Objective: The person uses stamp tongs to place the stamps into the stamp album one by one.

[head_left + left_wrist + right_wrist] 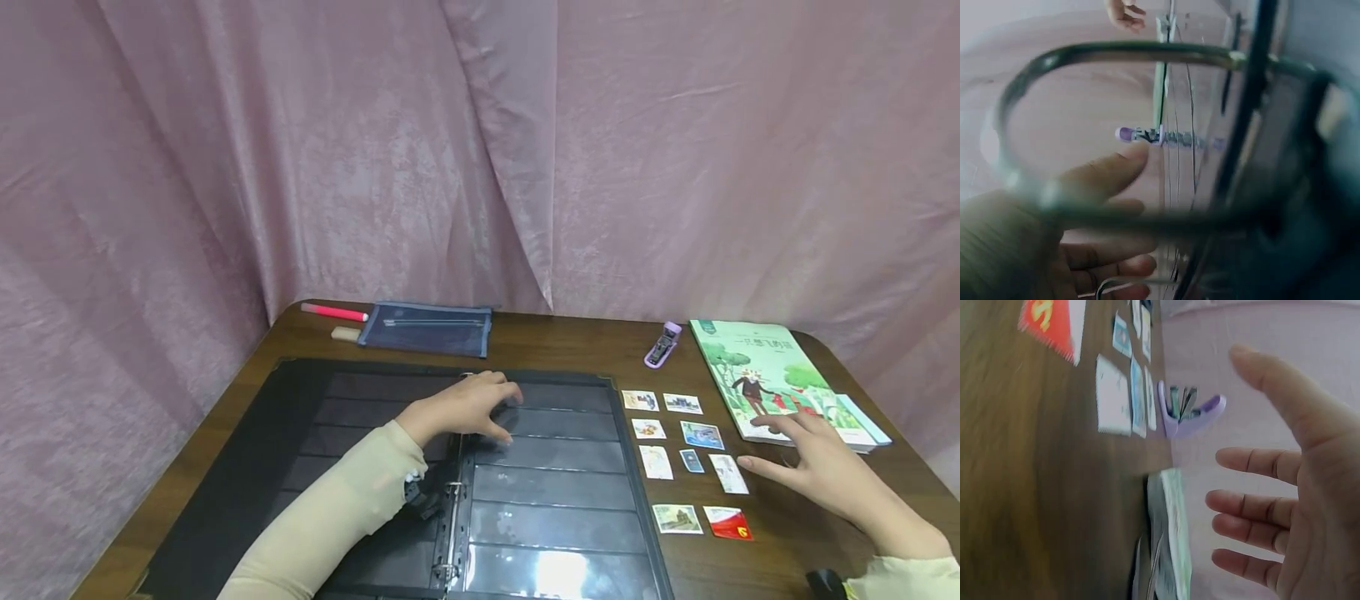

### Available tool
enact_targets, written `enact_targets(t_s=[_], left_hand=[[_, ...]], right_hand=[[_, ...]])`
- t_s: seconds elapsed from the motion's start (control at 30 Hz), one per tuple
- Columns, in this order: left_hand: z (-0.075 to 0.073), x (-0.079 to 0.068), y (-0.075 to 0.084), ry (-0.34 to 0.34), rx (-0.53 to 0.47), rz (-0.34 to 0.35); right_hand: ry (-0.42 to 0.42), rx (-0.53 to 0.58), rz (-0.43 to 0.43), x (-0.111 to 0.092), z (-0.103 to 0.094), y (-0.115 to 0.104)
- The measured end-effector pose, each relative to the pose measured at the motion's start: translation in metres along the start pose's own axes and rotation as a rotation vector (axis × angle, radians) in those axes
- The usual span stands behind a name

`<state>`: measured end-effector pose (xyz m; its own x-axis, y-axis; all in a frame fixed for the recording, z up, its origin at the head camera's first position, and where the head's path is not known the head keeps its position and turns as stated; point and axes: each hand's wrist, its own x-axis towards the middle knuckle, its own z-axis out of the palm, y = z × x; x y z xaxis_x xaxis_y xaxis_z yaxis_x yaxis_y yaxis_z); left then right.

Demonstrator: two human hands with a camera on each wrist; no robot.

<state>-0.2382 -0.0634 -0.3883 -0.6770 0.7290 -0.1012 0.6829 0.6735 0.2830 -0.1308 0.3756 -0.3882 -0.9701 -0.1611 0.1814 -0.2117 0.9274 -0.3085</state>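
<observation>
My left hand (467, 408) is over the upper middle of an open black stamp album (555, 454), its thumb and fingers spread apart. In the left wrist view, a blurred metal ring (1116, 47) crosses in front of this hand (1104, 181). My right hand (828, 471) hovers beside the rows of stamps, overlapping the lower edge of a green picture book (765, 367). Its fingers are loosely bent and hold nothing in the right wrist view. Nearest to it lie a pale stamp (728, 473) and a red stamp (727, 523).
Several other stamps (677, 518) lie right of the album. A small purple tool (663, 345) with metal parts is behind them. Thin pointed metal prongs (1155, 569) show by the book. A blue mesh pouch (427, 329), red pen (335, 312) and eraser (345, 334) lie at the back left.
</observation>
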Motion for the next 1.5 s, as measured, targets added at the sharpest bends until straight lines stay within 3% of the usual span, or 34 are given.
enact_targets(t_s=[0.23,0.5,0.8,1.0,1.33,1.5], left_hand=[[0.005,0.005,-0.005,0.004,-0.024,0.008],[0.015,0.010,-0.010,0.071,0.024,0.003],[0.020,0.011,-0.015,0.081,-0.034,-0.022],[0.022,0.010,-0.017,0.088,-0.046,-0.021],[0.022,0.010,-0.018,0.098,-0.062,-0.016],[0.024,0.010,-0.019,0.102,-0.068,-0.017]], right_hand=[[0.031,-0.074,-0.017,-0.011,0.001,0.023],[-0.108,-0.108,0.034,-0.023,-0.003,0.049],[-0.226,-0.043,0.023,-0.033,-0.007,0.067],[-0.241,-0.031,-0.011,-0.033,-0.004,0.071],[-0.274,-0.044,0.010,-0.030,-0.006,0.071],[-0.239,-0.053,0.004,-0.032,-0.006,0.070]])
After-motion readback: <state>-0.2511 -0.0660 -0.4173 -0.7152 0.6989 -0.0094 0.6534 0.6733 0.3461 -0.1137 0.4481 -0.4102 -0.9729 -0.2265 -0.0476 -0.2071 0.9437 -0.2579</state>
